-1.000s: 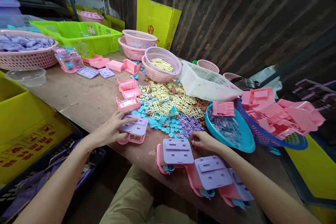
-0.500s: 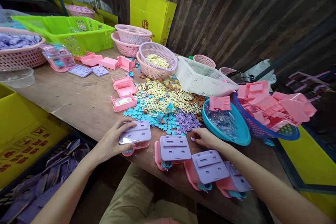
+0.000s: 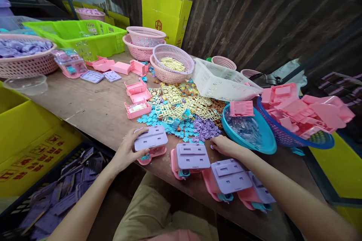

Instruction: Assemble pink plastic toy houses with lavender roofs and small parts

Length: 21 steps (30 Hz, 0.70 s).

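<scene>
My left hand [image 3: 126, 153] grips a small pink toy box with a purple lid [image 3: 152, 138] by its left side, thumb in front and fingers on the lid. Beside the heap of small purple pieces [image 3: 204, 130], my right hand [image 3: 223, 146] pinches one small purple piece [image 3: 212, 147] close to the table. Between my hands stands another purple-lidded box [image 3: 193, 157], touched by neither. Two more such boxes, one with its lid in full view [image 3: 231, 176], stand under my right forearm, which partly hides the farthest one.
Turquoise pieces [image 3: 181, 130] and cream frames [image 3: 175, 110] lie mid-table. Right of them stand a turquoise basin [image 3: 270, 147] and a blue basket [image 3: 325, 141] of pink parts. Behind are a white basket [image 3: 223, 86] and pink baskets [image 3: 166, 75]; a green crate [image 3: 113, 41] stands back left.
The whole view has shifted slightly, with things sitting a little farther right. Both hands keep nearly the same places and grips.
</scene>
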Each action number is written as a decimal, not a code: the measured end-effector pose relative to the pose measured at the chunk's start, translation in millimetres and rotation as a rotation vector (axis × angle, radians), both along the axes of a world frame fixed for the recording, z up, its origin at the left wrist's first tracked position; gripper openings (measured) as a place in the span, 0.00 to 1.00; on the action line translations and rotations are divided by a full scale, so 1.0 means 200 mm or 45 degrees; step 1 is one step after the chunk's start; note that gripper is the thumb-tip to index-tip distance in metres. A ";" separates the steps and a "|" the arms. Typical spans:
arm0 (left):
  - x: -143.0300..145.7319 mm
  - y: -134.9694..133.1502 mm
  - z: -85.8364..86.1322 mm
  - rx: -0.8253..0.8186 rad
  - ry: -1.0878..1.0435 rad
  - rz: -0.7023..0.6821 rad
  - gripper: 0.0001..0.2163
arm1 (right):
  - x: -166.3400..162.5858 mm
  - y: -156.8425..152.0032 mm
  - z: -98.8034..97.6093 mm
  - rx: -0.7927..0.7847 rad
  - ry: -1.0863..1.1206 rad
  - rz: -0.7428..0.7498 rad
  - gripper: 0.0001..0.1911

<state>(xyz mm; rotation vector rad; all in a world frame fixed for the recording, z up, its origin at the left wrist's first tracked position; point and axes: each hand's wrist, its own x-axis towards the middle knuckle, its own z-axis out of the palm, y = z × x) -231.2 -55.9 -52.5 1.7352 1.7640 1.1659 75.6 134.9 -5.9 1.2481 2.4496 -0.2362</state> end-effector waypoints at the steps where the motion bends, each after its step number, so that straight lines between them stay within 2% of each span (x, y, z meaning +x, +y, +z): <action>1: 0.02 0.00 0.00 -0.002 -0.025 0.071 0.23 | -0.02 -0.02 0.04 0.035 0.010 -0.006 0.06; 3: 0.06 0.01 0.02 -0.022 -0.089 0.222 0.22 | -0.06 -0.10 0.13 0.113 0.064 -0.012 0.08; 5: 0.10 0.01 0.04 -0.042 -0.165 0.345 0.20 | -0.14 -0.24 0.21 0.163 0.257 0.003 0.10; 7: 0.14 0.01 0.07 -0.052 -0.206 0.418 0.19 | -0.24 -0.42 0.25 0.118 0.759 0.040 0.09; 9: 0.18 0.01 0.11 -0.067 -0.176 0.448 0.18 | -0.35 -0.60 0.23 0.041 1.075 0.165 0.10; 12: 0.21 0.01 0.15 -0.102 -0.083 0.458 0.18 | -0.49 -0.77 0.13 0.071 1.269 0.223 0.10; 16: 0.24 0.00 0.17 -0.136 -0.060 0.458 0.18 | -0.55 -0.80 0.05 0.113 1.293 0.213 0.10; 21: 0.25 0.01 0.18 -0.142 -0.063 0.459 0.17 | -0.54 -0.78 0.06 0.104 1.262 0.159 0.09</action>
